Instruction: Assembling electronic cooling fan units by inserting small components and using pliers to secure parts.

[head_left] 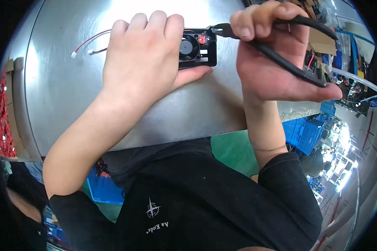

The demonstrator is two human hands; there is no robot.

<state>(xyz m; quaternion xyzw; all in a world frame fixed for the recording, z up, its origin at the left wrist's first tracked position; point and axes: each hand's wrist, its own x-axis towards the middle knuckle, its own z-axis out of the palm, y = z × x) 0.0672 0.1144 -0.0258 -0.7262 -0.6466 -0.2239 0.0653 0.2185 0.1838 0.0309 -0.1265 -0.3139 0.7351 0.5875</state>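
Observation:
My left hand (pixel 144 58) lies over a small black fan module (pixel 199 48) on the shiny metal table (pixel 63 92), pinning it with thumb below and fingers on top. Red and white wires (pixel 90 44) with small white plugs trail out to the left of that hand. My right hand (pixel 272 54) grips black-handled pliers (pixel 297 46). The pliers' tip (pixel 218 29) touches the module's top right corner, beside a red part (pixel 202 39).
A red-filled bin (pixel 4 117) sits at the table's left edge. Blue crates (pixel 305 134) stand on the floor at right, and cluttered benches with cables fill the far right. A green floor patch (pixel 232 150) shows below the table edge.

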